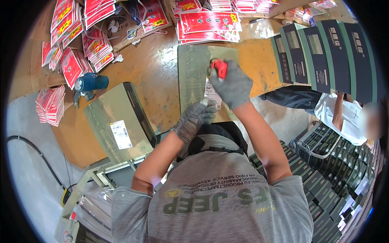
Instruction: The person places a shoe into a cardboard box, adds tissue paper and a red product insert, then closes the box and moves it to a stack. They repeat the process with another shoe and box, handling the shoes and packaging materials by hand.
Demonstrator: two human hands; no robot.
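In front of me a flat olive-green box (189, 77) lies on the table, with a white label (212, 92) on its upper face. My right hand (233, 84), in a grey glove, is closed around a small red hand tool (220, 69) just beyond the label's far end. A dark round part shows on the tool's left; its exact kind is unclear. My left hand (197, 118), also gloved, rests at the label's near end, fingers stretched across the box and thumb touching the label. To the left lies a similar labelled box (107, 107), turned at an angle.
Red printed packets (208, 24) are piled along the far side and left. A blue bottle (92, 82) stands left. Dark green boxes (332, 56) line the right. Beyond the table are another person (338, 109), a grey crate (318, 141) and stacked boxes (324, 194).
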